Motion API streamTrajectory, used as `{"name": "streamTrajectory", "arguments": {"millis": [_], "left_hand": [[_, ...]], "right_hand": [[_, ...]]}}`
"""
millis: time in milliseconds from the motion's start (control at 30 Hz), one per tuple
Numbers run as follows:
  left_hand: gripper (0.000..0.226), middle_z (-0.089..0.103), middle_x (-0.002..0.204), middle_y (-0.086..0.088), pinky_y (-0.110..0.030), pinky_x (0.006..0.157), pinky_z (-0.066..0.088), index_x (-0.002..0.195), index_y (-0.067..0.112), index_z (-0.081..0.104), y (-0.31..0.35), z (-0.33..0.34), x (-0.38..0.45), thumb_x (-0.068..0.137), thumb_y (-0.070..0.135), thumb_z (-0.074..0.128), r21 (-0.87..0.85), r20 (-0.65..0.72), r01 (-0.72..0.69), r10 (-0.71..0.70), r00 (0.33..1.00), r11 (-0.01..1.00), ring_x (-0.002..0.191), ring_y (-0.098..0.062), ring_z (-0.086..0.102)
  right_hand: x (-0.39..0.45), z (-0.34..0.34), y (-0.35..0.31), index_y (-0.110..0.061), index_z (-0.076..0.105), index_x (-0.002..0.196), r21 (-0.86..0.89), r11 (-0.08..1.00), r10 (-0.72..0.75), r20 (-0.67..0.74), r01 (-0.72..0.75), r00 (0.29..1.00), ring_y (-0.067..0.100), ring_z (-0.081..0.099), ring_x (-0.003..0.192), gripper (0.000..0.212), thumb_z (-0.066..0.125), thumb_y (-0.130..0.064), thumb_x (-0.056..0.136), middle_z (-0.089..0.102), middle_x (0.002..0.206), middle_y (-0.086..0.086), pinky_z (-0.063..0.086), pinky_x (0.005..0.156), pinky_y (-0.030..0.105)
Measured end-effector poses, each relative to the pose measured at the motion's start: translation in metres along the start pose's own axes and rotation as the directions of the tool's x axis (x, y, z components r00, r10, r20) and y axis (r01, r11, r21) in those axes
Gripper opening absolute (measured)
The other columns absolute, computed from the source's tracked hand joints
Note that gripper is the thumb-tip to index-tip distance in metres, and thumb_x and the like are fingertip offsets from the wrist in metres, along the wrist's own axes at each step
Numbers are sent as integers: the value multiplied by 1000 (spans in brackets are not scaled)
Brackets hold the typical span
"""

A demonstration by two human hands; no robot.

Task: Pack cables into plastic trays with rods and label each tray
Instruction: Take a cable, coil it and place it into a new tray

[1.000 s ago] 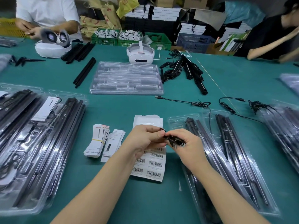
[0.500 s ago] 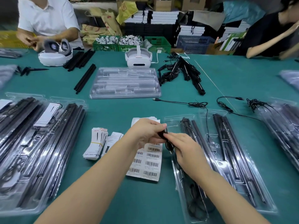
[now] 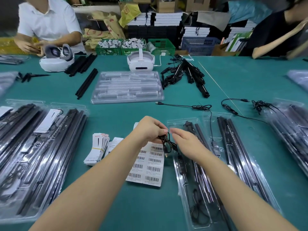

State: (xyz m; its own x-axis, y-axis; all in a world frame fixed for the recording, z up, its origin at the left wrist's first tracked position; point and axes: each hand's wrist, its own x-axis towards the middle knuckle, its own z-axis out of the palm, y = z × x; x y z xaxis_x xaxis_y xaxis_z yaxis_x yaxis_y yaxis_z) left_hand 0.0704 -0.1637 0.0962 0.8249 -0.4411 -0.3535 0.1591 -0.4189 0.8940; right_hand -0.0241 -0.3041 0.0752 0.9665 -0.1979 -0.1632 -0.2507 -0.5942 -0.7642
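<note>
OK: far left, filled trays (image 3: 40, 157) of black rods lie stacked on the green table (image 3: 116, 205), a white card (image 3: 47, 120) on top. Just right of them, a banded bundle of tags (image 3: 98, 150), then a barcode label sheet (image 3: 148, 165) partly under the left forearm. Left hand (image 3: 148, 130) sits above the sheet's top edge, fingers curled, pinching a bunched black cable (image 3: 168, 145); the cable's loops and a plug end hang below the fingertips, over the sheet's right edge. Right hand (image 3: 188, 144) is just beside the cable, fingers fairly straight and pointing left toward the left hand's; can't tell if it touches the cable, it grips nothing visible. Under the right forearm is an open tray (image 3: 191, 189) with rods and a coiled cable at its near end; a second tray (image 3: 240, 164) with rods lies just right of it. Behind, mid-table: an empty clear tray stack (image 3: 127, 87), loose rods (image 3: 86, 83), a white headset (image 3: 140, 61), a pile of cabled rods (image 3: 186, 75). Loose cables (image 3: 200, 107) lie between that pile and the near trays. Far right, more filled trays (image 3: 290, 127), blurred.
</note>
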Motion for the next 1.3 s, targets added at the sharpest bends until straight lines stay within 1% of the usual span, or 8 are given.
{"name": "streamTrajectory", "arguments": {"millis": [200,333,400,567,700,967,1100,1300], "left_hand": [[8,76,85,-5,-31,75,61,83,14,77,13,5,6,89,11,73,424,-89,-102,154,984,900,77,-21,74],[10,75,87,4,-21,55,50,89,17,79,18,14,7,89,15,69,532,-117,-111,203,972,839,70,-9,65],[9,74,88,6,-15,49,37,89,20,79,20,18,8,89,17,70,552,-137,-101,210,968,828,73,-6,61],[6,74,91,-3,-29,70,52,87,12,78,18,24,16,87,15,73,585,-168,-77,214,962,807,86,-20,66],[16,58,83,-6,-32,72,49,82,15,56,18,31,19,86,13,71,633,-211,-52,237,948,772,76,-21,48],[27,71,100,-16,-38,92,55,100,2,70,9,27,15,97,28,62,307,-77,-78,106,991,948,84,-23,60],[22,73,104,-21,-36,85,60,113,-2,72,-5,21,14,95,8,65,59,-15,-38,39,999,997,80,-25,69],[20,74,89,-17,-37,78,62,109,0,73,-13,21,19,92,10,71,27,6,-23,23,1000,999,69,-24,71]], "right_hand": [[13,-1,-5,-15,75,89,125,990,61,64,-69,996,16,52,71,28,47,-17,94,63,78,-2,39,66,29],[14,-2,3,-22,74,84,112,993,29,46,-34,999,7,34,47,25,61,-41,94,44,53,-11,27,46,22],[14,4,4,-26,74,84,104,994,16,19,-18,1000,8,31,45,20,67,-44,90,47,50,-9,25,42,20],[18,20,2,-31,72,83,-26,999,45,-108,-48,993,12,63,69,9,72,-39,87,72,77,-9,48,63,28],[20,27,0,-20,71,77,-56,993,98,-174,-109,980,23,55,61,21,64,-34,91,68,68,1,43,56,31],[24,30,4,-23,52,57,-1,985,168,-265,-174,949,14,41,45,41,54,-26,98,48,49,-6,25,44,26],[24,31,4,-23,55,59,101,980,193,-279,-171,941,13,42,44,39,55,-25,98,50,48,-7,26,44,23],[20,29,3,-25,64,78,8,990,136,-237,-138,962,15,52,56,29,47,-23,101,61,65,-3,37,49,27]]}}
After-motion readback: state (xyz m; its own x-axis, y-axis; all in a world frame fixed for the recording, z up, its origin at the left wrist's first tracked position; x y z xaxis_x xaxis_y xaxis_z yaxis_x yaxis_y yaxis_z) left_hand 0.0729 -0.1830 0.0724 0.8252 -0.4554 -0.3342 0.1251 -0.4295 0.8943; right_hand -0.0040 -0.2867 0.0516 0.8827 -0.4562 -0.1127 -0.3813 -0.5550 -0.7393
